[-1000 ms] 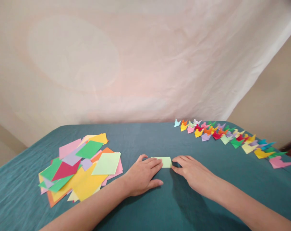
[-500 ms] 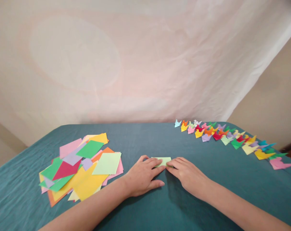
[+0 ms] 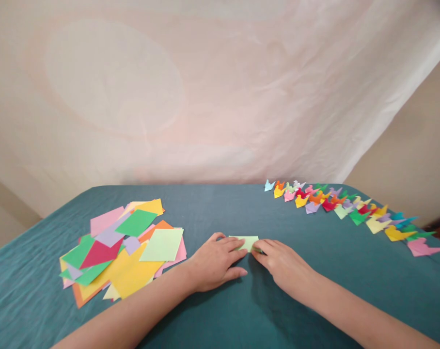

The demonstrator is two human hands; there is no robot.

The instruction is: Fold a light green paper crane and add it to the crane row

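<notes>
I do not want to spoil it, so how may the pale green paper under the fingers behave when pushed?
The pale green paper is probably very light, being a small, thin piece. It would likely slide rather than roll, as it lies flat on the dark cloth. With the left hand resting partly on it, a push might crease it.

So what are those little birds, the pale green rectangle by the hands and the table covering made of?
Origami birds: apparently matte paper, judging by their flat facets and sharp points.
Pale green rectangle: looks like plain paper too, dull-surfaced with crisp, straight edges.
Teal tablecloth: probably fabric with a matte finish; soft wrinkles show at the left, but no weave is discernible.
</notes>
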